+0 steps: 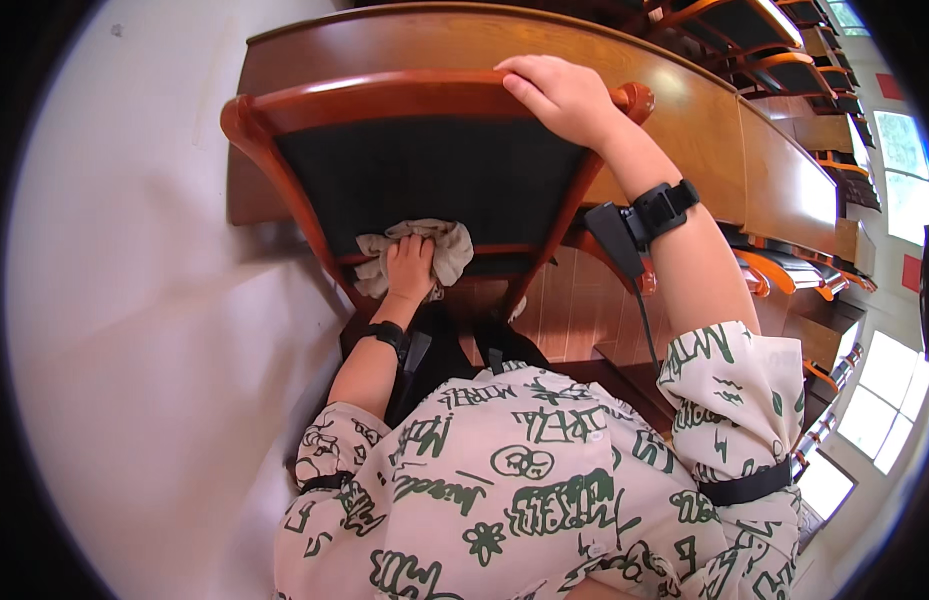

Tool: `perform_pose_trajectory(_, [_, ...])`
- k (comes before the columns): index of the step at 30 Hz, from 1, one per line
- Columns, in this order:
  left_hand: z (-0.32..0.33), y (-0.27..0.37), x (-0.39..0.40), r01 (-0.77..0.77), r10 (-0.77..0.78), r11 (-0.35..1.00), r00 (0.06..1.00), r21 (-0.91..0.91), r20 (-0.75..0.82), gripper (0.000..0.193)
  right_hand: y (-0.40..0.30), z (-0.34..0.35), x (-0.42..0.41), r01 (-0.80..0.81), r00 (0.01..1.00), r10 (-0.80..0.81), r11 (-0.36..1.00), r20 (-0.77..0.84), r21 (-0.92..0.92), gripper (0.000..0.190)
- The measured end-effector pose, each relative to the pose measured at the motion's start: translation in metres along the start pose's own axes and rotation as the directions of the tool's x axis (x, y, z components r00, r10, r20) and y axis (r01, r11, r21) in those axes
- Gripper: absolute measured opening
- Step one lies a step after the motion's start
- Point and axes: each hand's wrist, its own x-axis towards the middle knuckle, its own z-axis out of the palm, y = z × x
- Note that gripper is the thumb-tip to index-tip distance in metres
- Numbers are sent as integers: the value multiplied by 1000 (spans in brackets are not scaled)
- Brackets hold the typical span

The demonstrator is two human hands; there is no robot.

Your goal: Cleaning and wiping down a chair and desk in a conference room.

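In front of me stands a wooden chair [419, 86] with a reddish-brown frame and a black back panel [434, 172]. My left hand [412, 262] presses a crumpled beige cloth [451, 251] against the lower part of the backrest, near the lower crossbar. Higher up, my right hand [562, 97] grips the right part of the chair's top rail, its fingers curled over the wood. Both wrists wear black straps with small devices.
A long wooden desk [682, 82] runs just beyond the chair. At the left is a pale wall [134, 300]. More chairs [779, 75] and desks stand in rows at the right, near windows. Wooden flooring [577, 300] shows below the chair.
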Motion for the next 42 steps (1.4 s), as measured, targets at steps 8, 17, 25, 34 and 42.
perform_pose_trajectory(8, [-81,-14,59,-10,-23,994,951,-104,-307,46,2,4,-1,-26,999,27,999,-18,42,33])
perform_pose_trajectory(17, [-122,-17,172,-87,172,983,722,159,-670,41,39,-18,-23,-11,934,-171,864,-315,-503,32])
perform_pose_trajectory(25, [-1,5,11,-193,195,978,980,-79,24,45,47,-31,-20,-191,981,191,965,-22,-180,34])
perform_pose_trajectory(34, [-108,22,100,-116,35,976,919,-183,-393,40,58,-24,-27,-243,970,241,967,-37,-74,40])
perform_pose_trajectory(42, [-116,40,182,-170,197,980,820,101,-538,38,54,-15,-19,-255,967,253,966,-44,-44,40])
